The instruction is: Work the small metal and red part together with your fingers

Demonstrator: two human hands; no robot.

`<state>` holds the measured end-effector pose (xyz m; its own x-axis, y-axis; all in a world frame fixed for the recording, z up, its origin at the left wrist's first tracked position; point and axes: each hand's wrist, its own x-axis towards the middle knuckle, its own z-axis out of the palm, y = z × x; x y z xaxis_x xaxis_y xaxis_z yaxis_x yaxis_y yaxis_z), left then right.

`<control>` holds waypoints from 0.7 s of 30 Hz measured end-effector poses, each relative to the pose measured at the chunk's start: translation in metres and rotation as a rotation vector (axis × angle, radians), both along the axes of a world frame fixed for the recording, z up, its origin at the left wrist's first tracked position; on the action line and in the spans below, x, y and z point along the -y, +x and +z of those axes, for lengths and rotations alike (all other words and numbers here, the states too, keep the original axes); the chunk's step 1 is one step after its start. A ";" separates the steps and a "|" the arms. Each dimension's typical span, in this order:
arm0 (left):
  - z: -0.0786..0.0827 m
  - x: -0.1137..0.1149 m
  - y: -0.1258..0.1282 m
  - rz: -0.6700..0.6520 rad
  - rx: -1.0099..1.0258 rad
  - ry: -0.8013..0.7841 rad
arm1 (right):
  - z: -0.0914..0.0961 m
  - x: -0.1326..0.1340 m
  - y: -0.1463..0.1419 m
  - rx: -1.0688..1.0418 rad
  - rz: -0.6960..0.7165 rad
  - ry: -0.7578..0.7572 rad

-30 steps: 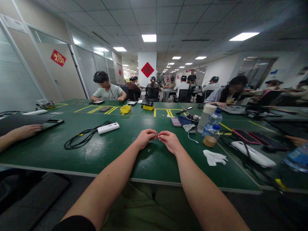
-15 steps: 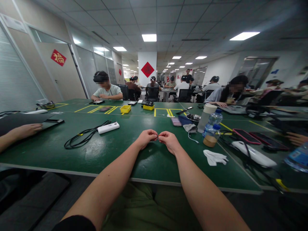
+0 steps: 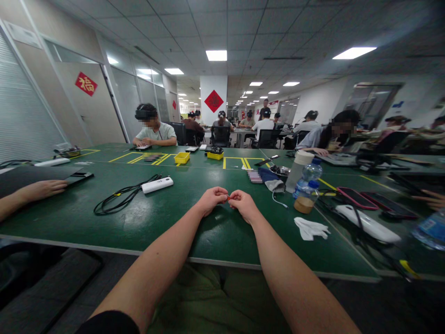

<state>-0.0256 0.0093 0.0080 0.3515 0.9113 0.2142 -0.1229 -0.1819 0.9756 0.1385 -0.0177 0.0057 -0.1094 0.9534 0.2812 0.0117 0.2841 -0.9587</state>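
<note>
My left hand (image 3: 211,200) and my right hand (image 3: 244,204) meet just above the green table (image 3: 167,213), fingers pinched together. Between the fingertips sits a tiny red object (image 3: 228,198), too small to name. Both hands pinch it from opposite sides. Both forearms reach out from the bottom of the view over the table's front edge.
A white power bank (image 3: 156,184) with a black cable (image 3: 118,198) lies left. At right stand a water bottle (image 3: 306,183), a white cloth (image 3: 310,228), phones (image 3: 356,197) and a white device (image 3: 368,223). Another person's hand (image 3: 43,189) rests at far left. Yellow trays (image 3: 181,158) sit farther back.
My hands stay pinched together in nearly the same spot; the small object between the fingertips now shows red. The view has shifted slightly.
</note>
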 end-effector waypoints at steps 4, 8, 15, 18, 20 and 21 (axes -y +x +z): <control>0.001 0.000 -0.001 -0.019 -0.050 0.019 | -0.005 -0.005 0.000 0.098 -0.023 0.057; 0.004 0.001 -0.003 -0.041 -0.114 0.044 | -0.005 -0.005 0.000 0.215 0.000 0.088; 0.009 0.006 -0.005 -0.111 -0.167 0.067 | -0.004 -0.004 -0.002 0.566 0.023 0.291; 0.011 0.005 -0.006 -0.102 -0.133 0.050 | -0.004 -0.006 -0.002 0.541 -0.021 0.291; 0.012 0.004 -0.007 -0.075 -0.097 0.038 | -0.004 -0.006 -0.001 0.499 -0.057 0.296; 0.012 0.004 -0.007 -0.064 -0.083 0.032 | -0.004 -0.006 -0.001 0.471 -0.068 0.295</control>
